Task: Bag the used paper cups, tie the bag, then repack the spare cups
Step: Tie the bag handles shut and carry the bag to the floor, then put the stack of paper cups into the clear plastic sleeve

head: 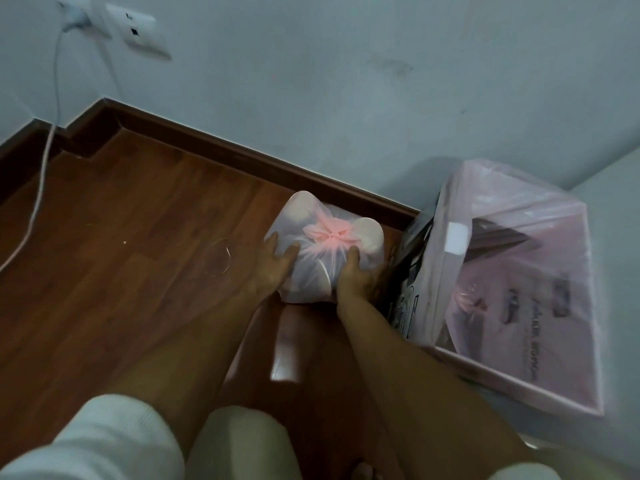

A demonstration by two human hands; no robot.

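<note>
Two hands grip a tied bag on the floor beside a lined bin.

Left to right: the left hand (277, 259), fingers spread, presses flat on the bag's 9 o'clock side. The bag (322, 244), translucent pink, rests on the wood floor (138, 209) near the baseboard (242, 147), knot (329, 233) facing up; its long axis runs roughly 7 to 1 o'clock. Pale rounded cup shapes (369, 233) show through the film; their count cannot be determined. The right hand (356, 275) is curled around the bag's 5 o'clock edge, its fingertips hidden behind the film. At 3 o'clock stands the bin (502, 271), its liner contents blurred and print unreadable.
</note>
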